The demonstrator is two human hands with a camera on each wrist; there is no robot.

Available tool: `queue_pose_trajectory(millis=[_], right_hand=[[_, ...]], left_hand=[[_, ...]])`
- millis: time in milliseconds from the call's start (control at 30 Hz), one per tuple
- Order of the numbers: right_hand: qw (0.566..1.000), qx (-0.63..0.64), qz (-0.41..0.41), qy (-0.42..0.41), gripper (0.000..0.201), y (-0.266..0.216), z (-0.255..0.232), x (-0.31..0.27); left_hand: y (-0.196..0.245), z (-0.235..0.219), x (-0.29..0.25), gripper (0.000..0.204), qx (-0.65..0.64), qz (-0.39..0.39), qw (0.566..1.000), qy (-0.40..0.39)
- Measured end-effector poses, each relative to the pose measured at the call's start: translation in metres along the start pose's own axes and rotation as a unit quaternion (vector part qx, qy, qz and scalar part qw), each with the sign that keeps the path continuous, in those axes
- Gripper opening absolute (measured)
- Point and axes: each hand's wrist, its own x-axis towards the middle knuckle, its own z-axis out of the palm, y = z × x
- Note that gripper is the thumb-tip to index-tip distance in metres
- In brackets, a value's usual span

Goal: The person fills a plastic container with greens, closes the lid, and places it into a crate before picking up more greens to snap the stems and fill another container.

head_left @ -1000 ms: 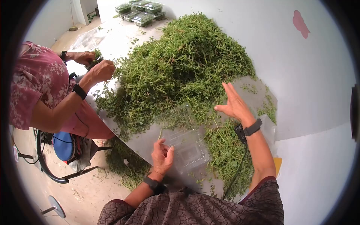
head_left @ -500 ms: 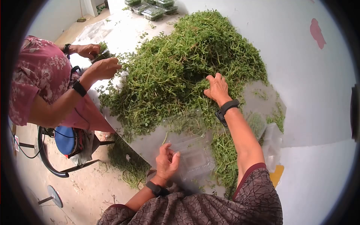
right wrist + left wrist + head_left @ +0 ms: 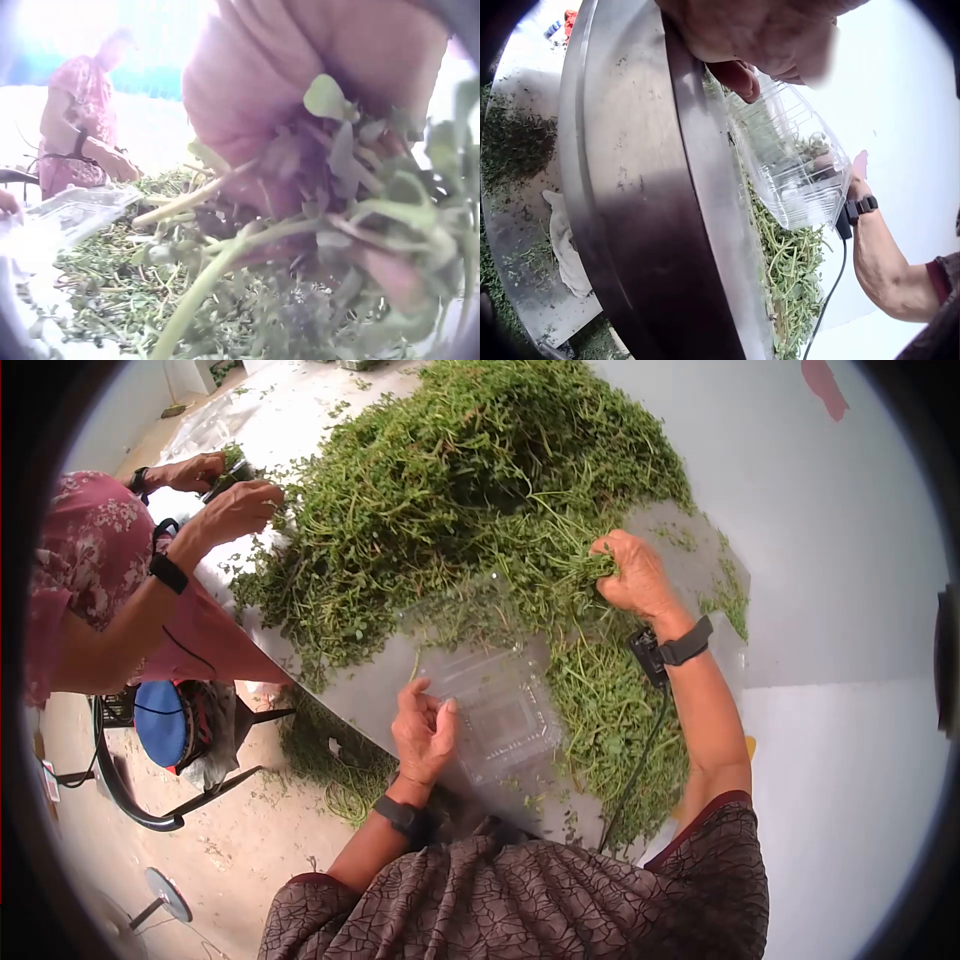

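My right hand (image 3: 635, 575) grips a small bunch of leafy green stems (image 3: 598, 565) at the right side of a large heap. Thick pale stems and rounded leaves (image 3: 326, 97) stick out around its curled fingers in the right wrist view. My left hand (image 3: 425, 735), its fingers loosely curled and thumb apart, is at the left edge of an open clear plastic clamshell box (image 3: 495, 720). In the left wrist view its fingertips (image 3: 739, 79) are right at the box (image 3: 795, 165). The box's lid overlaps the heap's lower edge.
The heap of greens (image 3: 430, 510) covers much of the metal table (image 3: 350, 695); a smaller pile (image 3: 620, 730) lies near me on the right. Another person (image 3: 110, 580) works at the left with a filled box. A stool (image 3: 165, 725) stands below. A cable (image 3: 640, 770) runs from my right wrist.
My right hand has gone from open above the table into the heap, then drawn back to the right with a bunch of greens. My left hand stays beside the box. The view has shifted.
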Motion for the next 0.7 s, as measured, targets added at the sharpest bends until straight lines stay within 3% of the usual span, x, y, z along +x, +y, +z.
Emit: queue_pose_trajectory(millis=[133,267,400,567,700], right_hand=[[0.993,-0.016,0.017,-0.118,0.036,-0.011,-0.030,-0.059],[0.989,-0.021,0.025,-0.148,0.037,-0.015,-0.040,-0.126],[0.968,-0.059,0.116,-0.213,0.037,-0.033,-0.064,-0.160],[0.957,-0.061,0.172,-0.224,0.039,-0.045,-0.081,-0.186],[0.984,-0.079,0.121,-0.107,0.048,-0.064,-0.090,-0.193]], left_hand=[[-0.002,-0.001,0.000,0.039,0.020,-0.005,1.000,0.009],[-0.003,0.000,0.000,0.038,0.011,-0.020,1.000,0.015],[-0.006,0.000,0.001,0.038,-0.004,-0.015,1.000,0.017],[-0.014,-0.002,0.002,0.037,0.018,0.019,1.000,-0.016],[-0.003,-0.001,0.003,0.035,-0.033,-0.006,0.999,-0.016]])
